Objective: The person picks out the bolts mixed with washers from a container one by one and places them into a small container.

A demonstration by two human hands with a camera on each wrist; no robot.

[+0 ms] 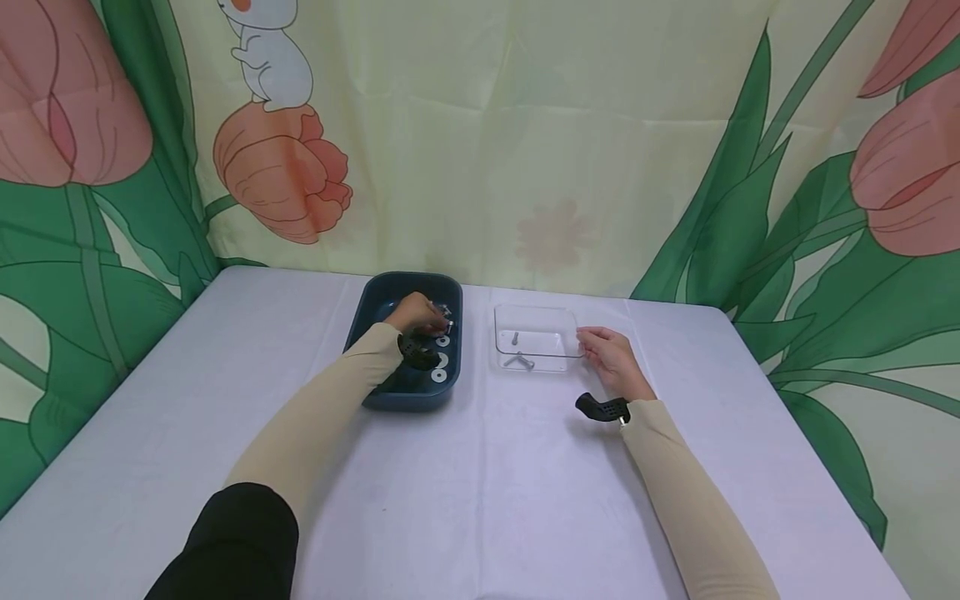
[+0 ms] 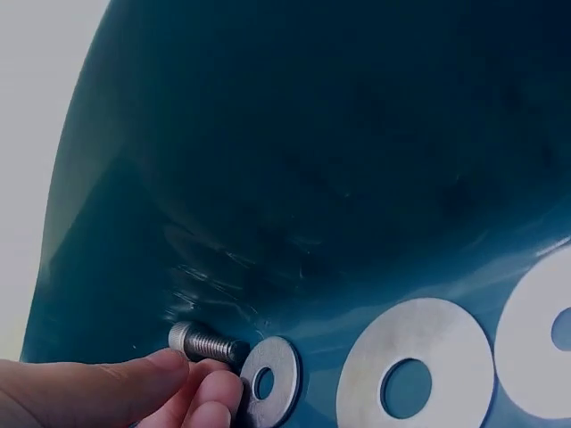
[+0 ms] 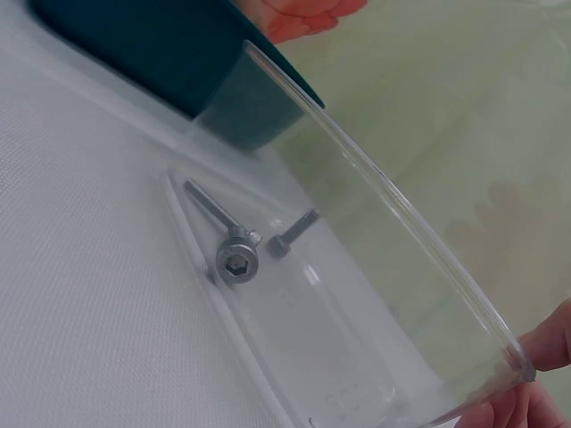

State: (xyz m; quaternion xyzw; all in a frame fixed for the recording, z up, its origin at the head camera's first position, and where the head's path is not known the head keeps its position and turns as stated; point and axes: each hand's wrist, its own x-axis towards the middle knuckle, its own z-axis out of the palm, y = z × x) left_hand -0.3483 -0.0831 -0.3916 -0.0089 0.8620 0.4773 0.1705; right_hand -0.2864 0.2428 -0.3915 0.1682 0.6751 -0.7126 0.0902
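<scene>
My left hand [image 1: 417,315] reaches down into a dark blue tray [image 1: 408,402]. In the left wrist view its thumb and curled fingers pinch a socket head bolt [image 2: 207,343], the thumb tip against the knurled head. Beside the bolt lies a small washer [image 2: 272,379], with a larger washer [image 2: 357,392] farther right. On the other side, my right hand [image 1: 611,362] pinches the rim of a clear plastic box [image 1: 551,343] at its right end. Inside the box lie a socket head bolt [image 3: 237,260] seen head-on and another bolt [image 3: 293,234].
The blue tray stands left of the clear box on a white tablecloth [image 1: 480,483]. More washers [image 1: 439,375] lie along the tray's right side. A printed curtain [image 1: 465,150] hangs behind the table's back edge.
</scene>
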